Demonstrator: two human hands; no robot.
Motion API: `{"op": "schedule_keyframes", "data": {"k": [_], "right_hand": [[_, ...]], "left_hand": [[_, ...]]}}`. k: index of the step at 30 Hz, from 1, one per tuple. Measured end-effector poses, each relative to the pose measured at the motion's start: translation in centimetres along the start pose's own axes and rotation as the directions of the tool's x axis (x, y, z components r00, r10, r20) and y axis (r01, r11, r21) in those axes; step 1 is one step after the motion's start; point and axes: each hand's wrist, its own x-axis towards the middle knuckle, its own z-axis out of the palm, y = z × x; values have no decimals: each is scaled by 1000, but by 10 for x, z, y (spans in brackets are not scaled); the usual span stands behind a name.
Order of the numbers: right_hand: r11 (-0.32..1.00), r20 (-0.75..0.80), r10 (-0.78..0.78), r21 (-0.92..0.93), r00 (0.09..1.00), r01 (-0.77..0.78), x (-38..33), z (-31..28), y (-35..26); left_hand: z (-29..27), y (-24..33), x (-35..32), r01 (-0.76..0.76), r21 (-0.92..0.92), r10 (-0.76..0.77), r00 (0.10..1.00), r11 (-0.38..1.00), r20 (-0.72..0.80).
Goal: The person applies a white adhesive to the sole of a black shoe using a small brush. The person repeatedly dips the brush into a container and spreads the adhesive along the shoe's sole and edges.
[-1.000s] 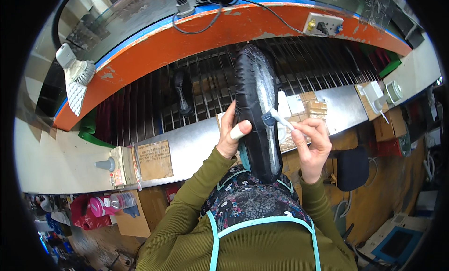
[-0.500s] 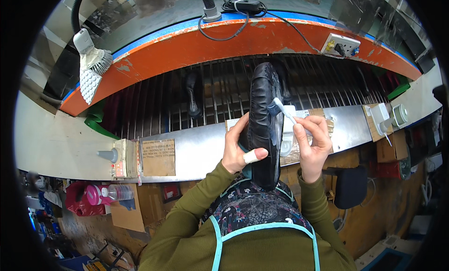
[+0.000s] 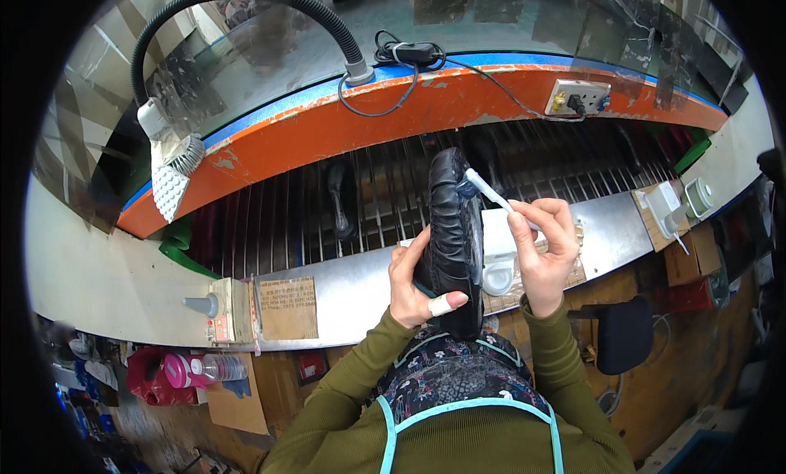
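Note:
A black shoe upper [image 3: 447,216] with a creased, gathered side stands lengthwise in front of me, its underside turned to the right. My left hand [image 3: 411,290] is closed around its left side near the lower end, a pale bandage wrapped on the thumb. Between the thumb and fingers of my right hand [image 3: 547,253] is a white-handled brush [image 3: 490,192], like a toothbrush. The brush's dark bristles touch the underside's edge near the far end of the shoe upper. Below the brush, a white dish [image 3: 498,279] sits on the metal ledge [image 3: 360,290], partly hidden by the shoe upper.
Beyond the ledge runs a conveyor of metal rods [image 3: 385,200] with dark shoe parts [image 3: 337,200] on it. An orange panel [image 3: 286,155] bounds its far side. A flexible-necked lamp [image 3: 170,159] hangs at left. Cardboard [image 3: 288,309] lies on the ledge; holders [image 3: 675,212] stand at right.
The whole view has shifted, showing more of the lamp's neck. Relative to the shoe upper, the brush has moved along the underside edge toward the far end. Both hands keep their hold.

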Motion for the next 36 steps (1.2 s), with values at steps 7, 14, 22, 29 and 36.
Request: {"op": "schedule_keyframes", "data": {"k": [7,14,22,29,36], "right_hand": [[995,-53,-68,-77,996,64,9,0,-1],[996,45,-70,54,997,67,20,-1,10],[995,238,-94,51,967,84,12,-12,23],[995,231,-77,79,970,60,1,-12,32],[993,278,-96,90,956,74,-5,-18,35]], "left_hand": [[-1,-3,3,14,-65,-13,1000,998,20],[-3,1,4,36,-142,-27,997,989,69],[-6,17,14,197,-375,-140,975,906,175],[-5,24,20,309,-463,-224,947,831,230],[-4,25,20,380,-452,-299,923,807,241]]}}
